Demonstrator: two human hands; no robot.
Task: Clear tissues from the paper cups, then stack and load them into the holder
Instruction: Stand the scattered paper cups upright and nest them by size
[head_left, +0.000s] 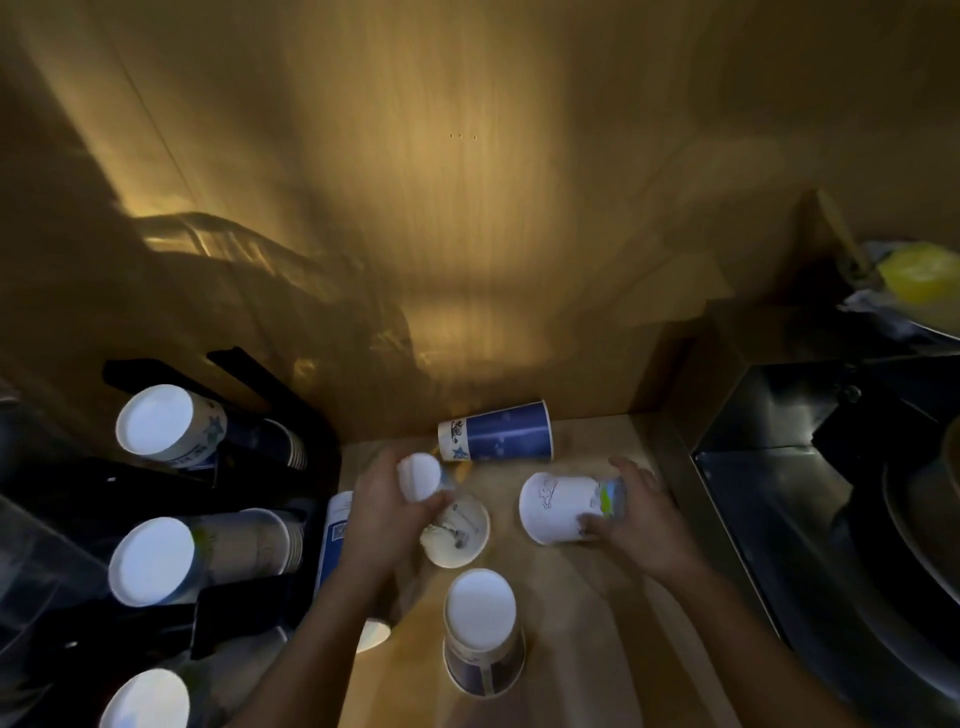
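My left hand (382, 514) grips a small white paper cup (420, 477), its base turned toward me, just above an open cup (457, 532) that lies on the wooden counter with something crumpled inside. My right hand (631, 512) holds a white cup (561, 508) lying on its side. A blue cup (498, 432) lies on its side against the back wall. An upside-down blue cup (483, 631) stands near me. The black holder (171, 483) at left carries stacks of cups in its slots.
A blue-and-white carton (335, 540) stands beside the holder, with another cup (373, 636) under my left forearm. A steel sink (810, 467) lies to the right, with a yellow object (919, 278) behind it. The wooden wall rises at the back.
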